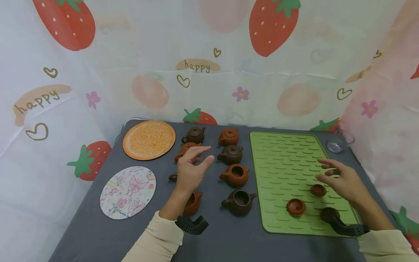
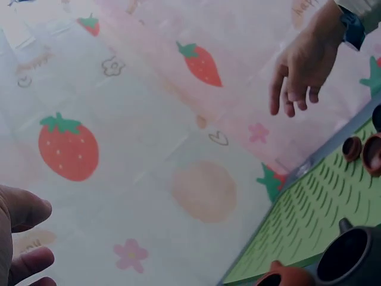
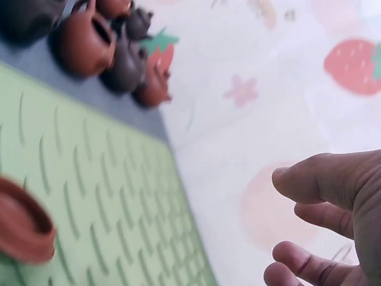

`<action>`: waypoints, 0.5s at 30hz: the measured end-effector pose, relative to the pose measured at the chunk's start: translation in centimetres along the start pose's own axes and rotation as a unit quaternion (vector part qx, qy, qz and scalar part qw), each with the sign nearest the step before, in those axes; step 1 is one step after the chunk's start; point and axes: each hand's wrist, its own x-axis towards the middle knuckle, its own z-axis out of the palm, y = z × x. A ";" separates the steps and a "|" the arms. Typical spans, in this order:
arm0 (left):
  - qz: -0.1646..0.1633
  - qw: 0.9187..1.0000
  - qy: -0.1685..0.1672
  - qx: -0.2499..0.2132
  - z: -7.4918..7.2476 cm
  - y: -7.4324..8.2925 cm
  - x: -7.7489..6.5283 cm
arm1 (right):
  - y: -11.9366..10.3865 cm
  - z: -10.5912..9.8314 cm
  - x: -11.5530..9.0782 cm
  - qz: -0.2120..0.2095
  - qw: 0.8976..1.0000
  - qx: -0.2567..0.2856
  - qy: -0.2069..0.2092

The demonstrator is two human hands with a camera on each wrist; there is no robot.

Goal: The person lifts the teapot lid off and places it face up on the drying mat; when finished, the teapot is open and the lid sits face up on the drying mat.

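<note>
My left hand point(image 1: 191, 173) hovers over the left column of small clay teapots, its thumb apart from its fingers and nothing between them. It partly hides a reddish-brown teapot point(image 1: 187, 148), a dark one point(image 1: 173, 177) and an open reddish-brown one point(image 1: 193, 205). My right hand point(image 1: 342, 180) is held above the green mat point(image 1: 278, 163), fingers loosely bent and empty. Beneath and beside it lie small round pieces like teapot lids: two reddish-brown lids point(image 1: 296, 207) and a dark one point(image 1: 328, 214), partly covered by the wrist camera. One reddish-brown lid also shows in the right wrist view point(image 3: 24, 223).
In the right column, lidded teapots point(image 1: 230, 154) stand behind lidless reddish-brown point(image 1: 236, 175) and dark ones point(image 1: 240, 202). At left lie an orange round mat point(image 1: 148, 140) and a white butterfly-patterned one point(image 1: 127, 193). A clear glass vessel point(image 1: 338, 143) stands at back right, near the curtain.
</note>
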 end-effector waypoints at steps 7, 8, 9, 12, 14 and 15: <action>0.044 0.998 -0.022 -0.027 -2.8 0.5 -0.2 | -3.4 0.0 0.2 -0.061 0.998 0.004 0.000; 0.048 0.998 -0.024 -0.032 -3.2 0.5 -0.2 | -3.8 0.0 0.3 -0.068 0.998 0.006 0.000; 0.053 0.998 -0.026 -0.036 -3.6 0.5 -0.3 | -4.2 0.0 0.3 -0.076 0.997 0.008 0.001; 0.061 0.997 -0.027 -0.042 -4.8 0.0 -0.4 | -5.5 0.1 0.3 -0.103 0.994 0.017 0.003; 0.063 0.997 -0.027 -0.043 -5.7 -0.7 -0.7 | -6.4 0.2 0.2 -0.123 0.992 0.024 0.004; 0.065 0.997 -0.026 -0.045 -6.1 -1.4 -0.8 | -6.8 0.3 0.2 -0.132 0.991 0.030 0.003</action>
